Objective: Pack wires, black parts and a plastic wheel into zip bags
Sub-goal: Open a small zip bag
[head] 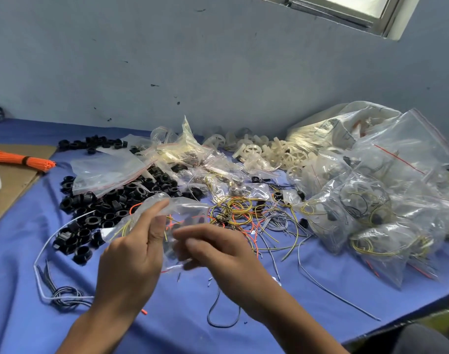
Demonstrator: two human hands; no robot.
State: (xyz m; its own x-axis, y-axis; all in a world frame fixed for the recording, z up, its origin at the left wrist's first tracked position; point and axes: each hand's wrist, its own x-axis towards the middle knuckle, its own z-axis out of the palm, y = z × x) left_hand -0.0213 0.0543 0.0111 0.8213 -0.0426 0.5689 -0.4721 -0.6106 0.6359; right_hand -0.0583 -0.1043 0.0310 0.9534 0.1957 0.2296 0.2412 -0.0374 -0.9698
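Head view: left hand [131,254] and right hand [218,251] both pinching zip bag [185,213], filling underway; next, sealing before black parts [111,200].

Two hands, left [131,254] and right [218,254], share one zip bag [182,215]. One orange wire bundle [21,159] lies far left on one cardboard sheet [11,180]. Black parts [111,203] form one big heap, too many to count. White wheels [266,152] make one far pile, count unclear. Filled bags [376,200] heap on the right, number uncertain. Loose wires [243,213] are uncountable.
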